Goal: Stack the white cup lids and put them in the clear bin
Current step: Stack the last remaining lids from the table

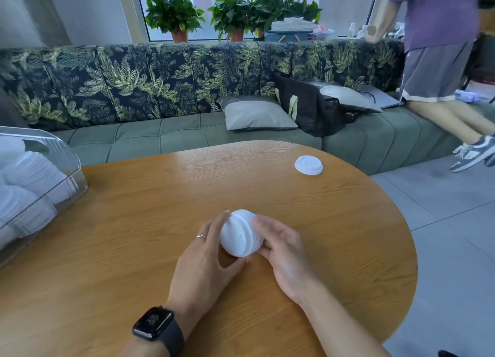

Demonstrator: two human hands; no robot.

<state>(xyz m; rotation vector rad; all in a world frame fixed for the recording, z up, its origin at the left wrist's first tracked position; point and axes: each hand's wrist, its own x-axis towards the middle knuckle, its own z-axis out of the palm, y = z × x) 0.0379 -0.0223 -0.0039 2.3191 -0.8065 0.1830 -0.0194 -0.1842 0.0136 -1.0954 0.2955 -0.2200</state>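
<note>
Two hands meet over the near middle of the wooden table (134,236), and between them we see a short stack of white cup lids (242,233) turned on its side, its round faces pointing left and right. The left hand (203,260) comes in from the lower left with its back toward us and the wrist low. Its fingers curl over the far left of the stack, and the thumb tucks under the near edge, so this hand grips the lids. We note a thin ring (201,236) on one finger and a dark watch (156,326) on the wrist. The right hand (284,252) reaches in from the lower right, the forearm running diagonally up from the bottom edge of the view and the palm turned left toward the stack. Its fingers lie close together and bend onto the right side of the lids, holding them against the left hand. We cannot tell whether the stack touches the tabletop or is held just above it.

A single lid (308,164) lies flat near the far right edge of the table, well apart from both hands. The clear bin (77,169) stands at the table's left edge, with rows of white lids inside. Beyond the table runs a green sofa (187,139) with a leaf-print back, a grey cushion (257,115) and a black bag (308,107), where another person (439,48) kneels at the right end
</note>
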